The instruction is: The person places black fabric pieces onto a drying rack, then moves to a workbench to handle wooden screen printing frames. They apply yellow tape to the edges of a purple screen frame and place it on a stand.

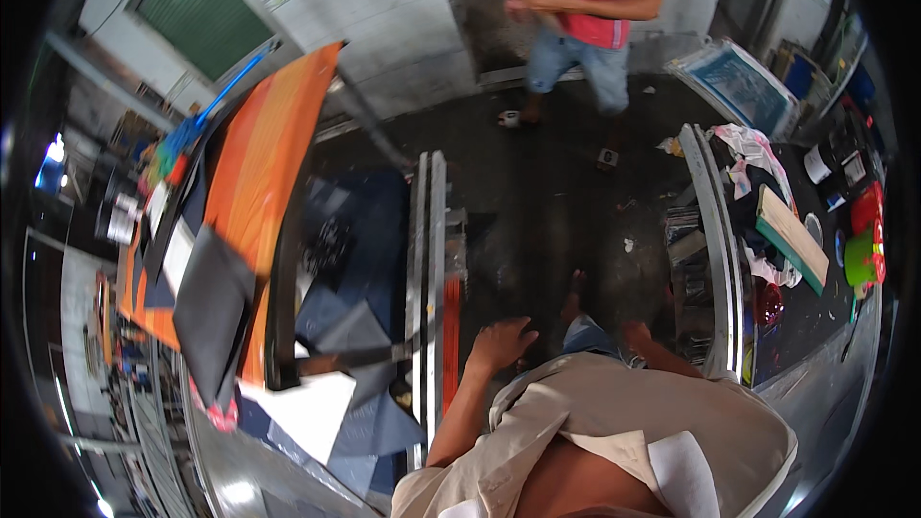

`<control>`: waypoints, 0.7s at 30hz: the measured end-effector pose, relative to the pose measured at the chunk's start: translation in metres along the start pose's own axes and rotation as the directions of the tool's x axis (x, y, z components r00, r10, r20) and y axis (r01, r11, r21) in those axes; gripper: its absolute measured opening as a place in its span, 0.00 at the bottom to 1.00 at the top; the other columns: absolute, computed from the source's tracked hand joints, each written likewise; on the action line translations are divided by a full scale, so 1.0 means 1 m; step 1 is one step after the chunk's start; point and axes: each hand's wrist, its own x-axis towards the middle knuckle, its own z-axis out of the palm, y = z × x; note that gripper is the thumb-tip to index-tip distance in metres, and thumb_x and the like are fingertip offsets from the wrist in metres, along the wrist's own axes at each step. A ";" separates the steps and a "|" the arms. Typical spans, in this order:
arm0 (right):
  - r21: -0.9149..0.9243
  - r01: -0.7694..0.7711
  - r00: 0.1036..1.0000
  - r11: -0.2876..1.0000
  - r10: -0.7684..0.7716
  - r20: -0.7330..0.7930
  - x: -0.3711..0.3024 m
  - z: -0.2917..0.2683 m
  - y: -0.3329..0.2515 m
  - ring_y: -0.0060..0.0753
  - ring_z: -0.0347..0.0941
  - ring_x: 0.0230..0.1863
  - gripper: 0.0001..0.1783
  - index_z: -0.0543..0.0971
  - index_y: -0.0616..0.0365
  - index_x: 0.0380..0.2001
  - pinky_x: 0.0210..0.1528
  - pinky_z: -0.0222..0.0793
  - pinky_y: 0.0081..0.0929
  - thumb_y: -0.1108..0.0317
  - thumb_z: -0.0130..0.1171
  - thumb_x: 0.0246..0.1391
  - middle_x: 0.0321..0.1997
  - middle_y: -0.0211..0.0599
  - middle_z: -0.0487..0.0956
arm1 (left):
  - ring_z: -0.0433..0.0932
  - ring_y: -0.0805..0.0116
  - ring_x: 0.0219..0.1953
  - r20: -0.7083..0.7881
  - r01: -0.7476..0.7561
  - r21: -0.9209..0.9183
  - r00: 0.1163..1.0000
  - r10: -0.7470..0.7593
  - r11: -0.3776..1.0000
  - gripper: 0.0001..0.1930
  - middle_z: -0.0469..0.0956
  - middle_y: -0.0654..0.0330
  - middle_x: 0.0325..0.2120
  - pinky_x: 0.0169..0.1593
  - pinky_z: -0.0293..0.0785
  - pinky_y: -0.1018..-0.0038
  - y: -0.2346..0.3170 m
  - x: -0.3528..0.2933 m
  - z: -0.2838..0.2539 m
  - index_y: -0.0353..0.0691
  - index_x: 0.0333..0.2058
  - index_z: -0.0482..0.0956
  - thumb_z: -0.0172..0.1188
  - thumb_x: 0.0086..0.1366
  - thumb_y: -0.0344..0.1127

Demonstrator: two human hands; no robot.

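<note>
My left hand (pixel 504 343) hangs in front of my body with nothing in it, its fingers loosely apart. It is nearest to the metal rail (pixel 431 230) along the left table, apart from it. Low beside my right thigh is my right hand (pixel 637 335); its fingers are mostly hidden, so its grip does not show. On the left, an orange wood-patterned board (pixel 273 134) is raised at a tilt. A dark grey sheet (pixel 215 293) hangs against it. Below the board, a white sheet (pixel 307 412) lies among dark blue-grey sheets (pixel 360 336).
Ahead, a person in a red shirt (pixel 600 0) holds a long pole, blurred. At right, a table behind a metal rail (pixel 712 230) carries a wood-and-green squeegee-like block (pixel 792 240), cloths (pixel 753 153) and a bright green container (pixel 863 257). A framed screen (pixel 737 86) leans beyond.
</note>
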 end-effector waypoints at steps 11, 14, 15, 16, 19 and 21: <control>0.140 0.104 0.991 0.985 -0.116 0.074 0.198 -0.079 0.021 0.52 0.78 0.43 0.15 0.77 0.56 0.44 0.43 0.73 0.51 0.58 0.50 0.63 0.44 0.48 0.81 | 0.78 0.44 0.52 0.010 0.049 -0.306 0.999 -0.048 0.951 0.24 0.80 0.45 0.46 0.54 0.73 0.57 -0.157 0.234 0.015 0.36 0.47 0.80 0.49 0.72 0.53; 0.683 -0.017 0.998 0.730 -0.026 0.053 0.281 -0.207 -0.022 0.41 0.79 0.40 0.15 0.78 0.57 0.46 0.40 0.74 0.42 0.60 0.52 0.63 0.42 0.43 0.82 | 0.78 0.45 0.51 -0.050 0.327 -0.309 0.932 -0.359 0.893 0.25 0.80 0.45 0.47 0.54 0.73 0.56 -0.175 0.261 0.022 0.39 0.45 0.82 0.47 0.71 0.55; 0.735 0.005 0.992 0.678 -0.097 0.083 0.308 -0.252 -0.053 0.38 0.80 0.41 0.15 0.79 0.58 0.47 0.40 0.74 0.39 0.61 0.53 0.64 0.42 0.42 0.82 | 0.78 0.45 0.51 -0.054 0.388 -0.385 0.896 -0.440 0.837 0.25 0.80 0.44 0.46 0.54 0.73 0.56 -0.192 0.256 0.042 0.40 0.45 0.82 0.47 0.71 0.55; 0.737 0.072 0.983 0.672 -0.173 0.062 0.336 -0.298 -0.078 0.35 0.80 0.41 0.15 0.79 0.59 0.47 0.40 0.74 0.36 0.62 0.54 0.64 0.43 0.41 0.83 | 0.78 0.45 0.51 -0.055 0.422 -0.446 0.867 -0.495 0.789 0.25 0.80 0.44 0.46 0.54 0.73 0.56 -0.203 0.259 0.052 0.41 0.44 0.83 0.47 0.71 0.56; 0.414 0.386 0.920 0.824 -0.379 -0.104 0.389 -0.427 -0.186 0.19 0.71 0.27 0.15 0.79 0.58 0.50 0.32 0.69 0.22 0.63 0.54 0.65 0.31 0.27 0.79 | 0.79 0.44 0.50 -0.090 0.608 -0.550 0.639 -0.764 0.573 0.24 0.80 0.43 0.46 0.53 0.75 0.55 -0.212 0.260 0.092 0.42 0.43 0.83 0.45 0.71 0.54; 0.323 0.525 0.843 0.788 -0.533 -0.072 0.433 -0.483 -0.235 0.18 0.70 0.27 0.16 0.79 0.60 0.49 0.33 0.69 0.21 0.61 0.54 0.66 0.31 0.26 0.78 | 0.80 0.45 0.49 -0.031 0.713 -0.467 0.578 -0.816 0.523 0.23 0.81 0.43 0.45 0.51 0.77 0.54 -0.217 0.266 0.111 0.41 0.42 0.83 0.43 0.71 0.51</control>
